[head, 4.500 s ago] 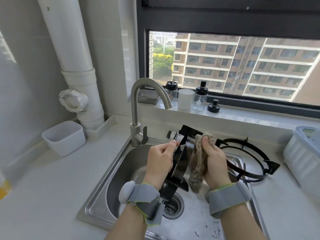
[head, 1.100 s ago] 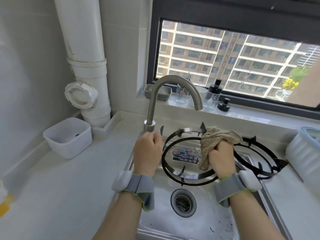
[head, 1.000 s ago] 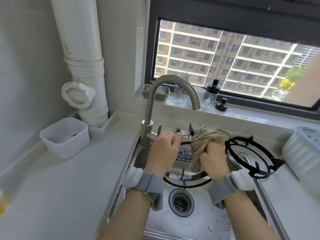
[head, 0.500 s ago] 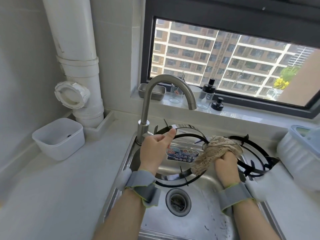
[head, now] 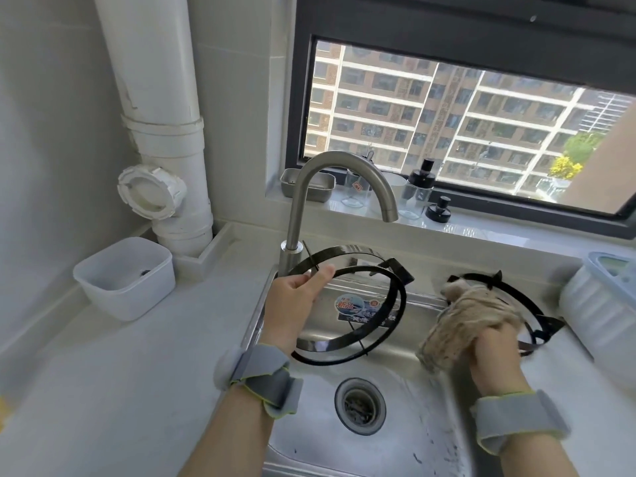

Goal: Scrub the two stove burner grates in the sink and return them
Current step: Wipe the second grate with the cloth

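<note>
Well, I count 2 black burner grates here. The first grate [head: 403, 301] is tilted over the sink [head: 430, 452], close to the base of the 1 faucet [head: 330, 173], and the left hand [head: 297, 301] pinches its left rim, thumb on top and fingers curled underneath. The second grate [head: 545, 327] sits at the sink's far right corner, partly over the counter edge. The right hand [head: 495, 356] has its fingers wrapped round 1 bunched beige cloth [head: 461, 325], which hangs in front of that second grate; I cannot tell whether the cloth touches it. There are 2 grey wristbands, 1 on each arm, 1 drain [head: 359, 406] below the hands, and 1 white tub [head: 124, 280] on the counter to the left.

Half a second ago the cloth was against the right rim of the first grate. Now the right hand has carried it off to the right, clear of that ring, leaving an open gap between them. The left hand's hold on the rim looks the same as before.
</note>
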Tool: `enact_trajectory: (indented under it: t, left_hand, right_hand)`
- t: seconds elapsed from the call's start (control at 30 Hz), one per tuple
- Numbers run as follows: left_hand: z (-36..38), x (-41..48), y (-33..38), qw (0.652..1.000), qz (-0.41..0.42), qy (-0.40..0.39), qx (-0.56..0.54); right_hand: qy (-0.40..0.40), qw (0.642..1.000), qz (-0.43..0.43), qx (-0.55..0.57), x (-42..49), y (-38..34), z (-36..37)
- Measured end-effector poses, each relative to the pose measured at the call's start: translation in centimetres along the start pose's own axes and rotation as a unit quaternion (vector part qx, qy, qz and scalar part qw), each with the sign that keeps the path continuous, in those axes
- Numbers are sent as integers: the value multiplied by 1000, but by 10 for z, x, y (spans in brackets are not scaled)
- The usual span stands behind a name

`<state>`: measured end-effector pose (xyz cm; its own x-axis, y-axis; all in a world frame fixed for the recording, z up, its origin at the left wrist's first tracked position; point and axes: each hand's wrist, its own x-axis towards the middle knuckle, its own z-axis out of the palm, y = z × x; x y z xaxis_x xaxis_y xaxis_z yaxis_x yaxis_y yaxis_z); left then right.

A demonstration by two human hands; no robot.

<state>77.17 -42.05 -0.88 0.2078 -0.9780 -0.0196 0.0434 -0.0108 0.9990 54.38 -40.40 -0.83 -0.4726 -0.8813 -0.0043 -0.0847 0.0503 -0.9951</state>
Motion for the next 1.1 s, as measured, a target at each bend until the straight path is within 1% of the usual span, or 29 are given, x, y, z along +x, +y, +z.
enact_trajectory:
  t: [0.03,0.07,0.1,0.2,0.3,0.4,0.43,0.47,0.5,0.53,0.57,0.6,0.63,0.67,0.7,0.73,0.77,0.8,0.83,0.9,0.93,1.03,1.1]
  left_hand:
    - [-1,0,0,1000,-5,1,-5]
    - [2,-2,-1,1000,-11,-5,-10]
    - [4,-3,-1,1000,-16,-12,-14]
    - [7,-7,-4,999,-21,-33,-28]
    - [5,-8,-5,999,-19,-43,-27]
    - [-3,-4,4,1000,-25,-9,-8]
    - [-9,-2,8,1000,-22,1,20]
    - [-16,1,11,996,-11,20,82]
    - [-21,4,14,984,11,56,167]
    - [-27,6,16,964,40,107,241]
    - [-30,6,21,949,80,147,266]
    - [-28,5,25,949,122,151,250]
    - [-22,5,29,956,151,118,223]
    - [-15,3,31,963,163,54,208]
    - [-3,0,34,961,165,-22,220]
    - [8,-6,30,948,171,-81,257]
    - [16,-11,26,930,186,-110,298]
    - [23,-14,21,916,202,-110,329]
    - [27,-16,19,910,213,-97,343]
    - [34,-16,17,910,225,-78,339]
    - [36,-16,17,915,220,-74,330]
    - [36,-15,17,945,170,-58,274]
    - [31,-17,17,962,139,-48,229]
  right_hand:
    - [-4,999,-5,-32,0,4,0]
    - [-31,997,-17,-75,-1,9,0]
    - [-46,992,-44,-106,0,14,5]
    - [-76,984,-66,-149,-6,5,24]
    - [-65,980,-92,-167,-2,5,31]
    - [-67,983,-95,-141,-4,-2,34]
    - [-69,983,-108,-132,-3,-5,35]
    - [-71,982,-122,-127,-4,-8,35]
    - [-65,980,-138,-125,-4,-12,35]
    - [-59,977,-152,-136,-5,-16,35]
    - [-58,972,-167,-156,-6,-20,36]
    - [-67,964,-183,-182,-8,-24,35]
    - [-85,952,-200,-214,-10,-28,37]
    - [-108,939,-214,-248,-15,-30,40]
    - [-125,925,-231,-275,-17,-33,42]
    - [-136,913,-244,-296,-21,-32,45]
    - [-145,905,-255,-308,-23,-32,47]
    - [-147,903,-257,-310,-24,-33,47]
    - [-148,905,-257,-306,-24,-33,46]
    - [-139,909,-258,-298,-22,-35,43]
    - [-139,905,-267,-300,-23,-35,41]
    - [-153,894,-298,-297,-28,-39,39]
    - [-142,898,-298,-290,-28,-38,34]
